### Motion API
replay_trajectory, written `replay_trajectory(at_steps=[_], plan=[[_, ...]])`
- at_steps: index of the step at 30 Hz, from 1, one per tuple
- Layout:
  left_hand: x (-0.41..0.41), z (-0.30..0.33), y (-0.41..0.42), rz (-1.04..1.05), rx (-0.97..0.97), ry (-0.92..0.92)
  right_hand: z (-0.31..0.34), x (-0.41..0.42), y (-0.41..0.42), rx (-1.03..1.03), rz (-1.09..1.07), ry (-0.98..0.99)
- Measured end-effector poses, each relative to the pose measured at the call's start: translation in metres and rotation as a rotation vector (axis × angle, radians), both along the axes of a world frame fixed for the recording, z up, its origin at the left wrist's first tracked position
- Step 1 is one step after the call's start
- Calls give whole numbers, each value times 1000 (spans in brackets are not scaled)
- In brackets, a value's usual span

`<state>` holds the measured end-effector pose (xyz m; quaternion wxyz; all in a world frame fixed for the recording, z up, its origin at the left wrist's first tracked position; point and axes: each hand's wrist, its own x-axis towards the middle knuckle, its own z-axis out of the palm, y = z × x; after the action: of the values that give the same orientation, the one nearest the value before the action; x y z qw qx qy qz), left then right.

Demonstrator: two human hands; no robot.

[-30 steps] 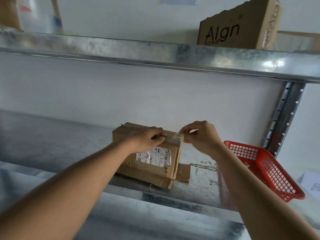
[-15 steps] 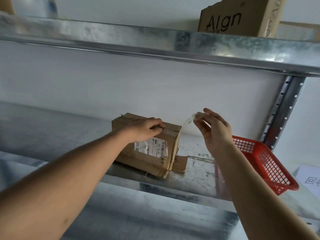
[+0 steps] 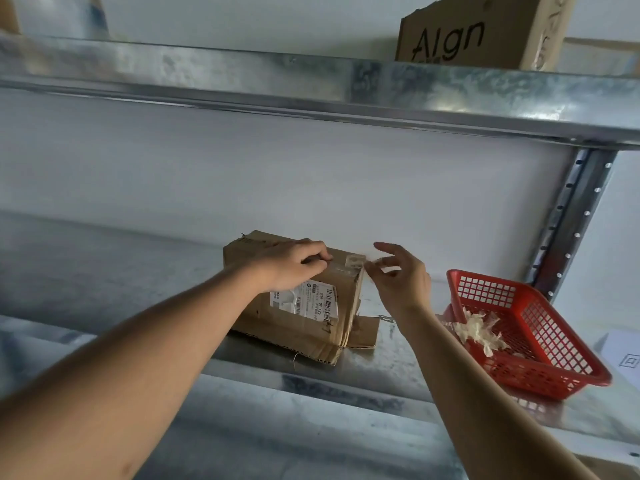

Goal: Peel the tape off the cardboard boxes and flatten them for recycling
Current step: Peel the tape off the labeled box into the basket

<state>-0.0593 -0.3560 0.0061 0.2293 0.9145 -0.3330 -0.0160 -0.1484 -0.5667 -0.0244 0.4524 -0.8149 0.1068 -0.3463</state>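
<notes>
A worn cardboard box (image 3: 311, 327) with a white shipping label stands on the metal shelf (image 3: 381, 372), its bottom flaps splayed. My left hand (image 3: 294, 265) lies on the box's top with curled fingers and holds it down. My right hand (image 3: 398, 275) is at the box's top right corner. Its thumb and fingertips pinch a whitish bit of tape (image 3: 356, 262) stuck there, and the other fingers are spread.
A red plastic basket (image 3: 554, 358) holding crumpled peeled tape (image 3: 478, 330) sits right of the box, partly over the shelf edge. Another cardboard box (image 3: 485, 32) marked "Algn" stands on the upper shelf. A perforated steel upright (image 3: 571, 223) rises at the right.
My right hand pulled a strip of clear tape up and away from the box, then came back down to the top right corner. The left hand stayed on the box.
</notes>
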Motion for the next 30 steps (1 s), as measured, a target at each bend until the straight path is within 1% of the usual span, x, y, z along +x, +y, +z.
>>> replay_trajectory(at_steps=[3,6,9,12,14,17,20,25,26,30], plan=[[0,1,0,-13,8,-22,-4,0,4,-42,-33,-15],[2,1,-1,-20,3,-16,-12,0,8,-17,-34,-39],[5,0,-2,-30,-12,-4,-22,0,10,12,-34,-104],[11,-2,-2,-40,-20,2,-31,-1,11,47,6,-135],[14,-3,-2,-45,-27,6,-38,-4,13,89,58,-109],[18,-3,-2,-52,-31,13,-43,-13,17,249,171,-43],[21,-4,-3,-48,-42,30,-38,-25,22,555,305,-59],[27,-6,-3,-66,-53,26,-35,-43,22,933,479,-62],[28,-7,-3,-69,-62,32,-35,-48,22,972,515,-53],[29,-5,-5,-91,-100,64,-40,-61,18,1007,626,1]])
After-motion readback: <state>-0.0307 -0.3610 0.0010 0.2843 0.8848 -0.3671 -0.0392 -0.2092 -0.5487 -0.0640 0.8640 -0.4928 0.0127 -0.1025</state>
